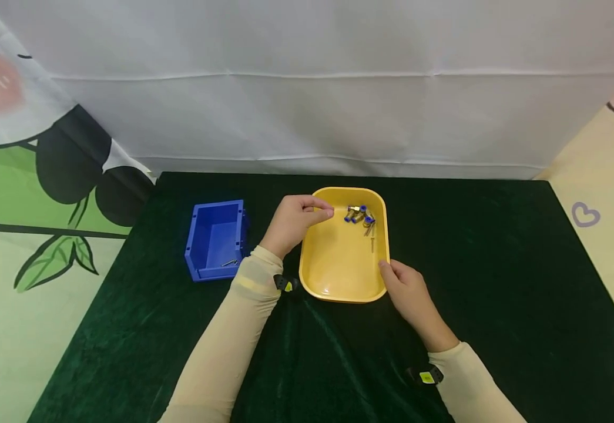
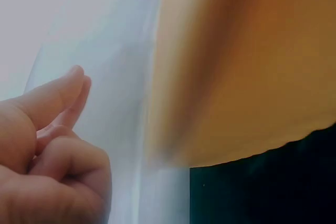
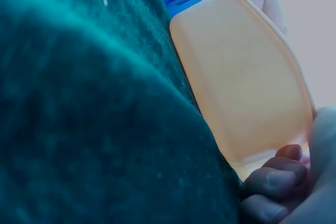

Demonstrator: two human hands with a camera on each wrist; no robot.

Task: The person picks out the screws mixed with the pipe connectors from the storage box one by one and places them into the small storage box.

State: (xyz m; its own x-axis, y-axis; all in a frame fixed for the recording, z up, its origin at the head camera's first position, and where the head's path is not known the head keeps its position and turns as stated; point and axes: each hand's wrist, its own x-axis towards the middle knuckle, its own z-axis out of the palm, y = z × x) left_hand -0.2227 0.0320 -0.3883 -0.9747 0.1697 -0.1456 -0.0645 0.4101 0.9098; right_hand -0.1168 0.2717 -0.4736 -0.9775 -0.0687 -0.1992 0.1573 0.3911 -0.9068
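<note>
My left hand (image 1: 298, 220) is over the left rim of a yellow tray (image 1: 338, 276), thumb and index fingertips brought together. In the left wrist view, the other fingers of this hand (image 2: 73, 166) are curled; I cannot tell whether something tiny is between the tips. With the thumb on the rim and the fingers curled below it, my right hand (image 1: 408, 291) grips the tray's lower right side. Inside the tray, towards the upper right, lie several blue-and-brass push-in fittings (image 1: 358, 212) and thin metal screws (image 1: 372, 232).
A blue open-front bin (image 1: 214, 235) stands left of the tray, a few small screws (image 1: 230, 262) near its front lip. Dark green cloth (image 1: 470, 247) covers the table. A pale fabric wall (image 1: 307, 117) rises behind the far edge.
</note>
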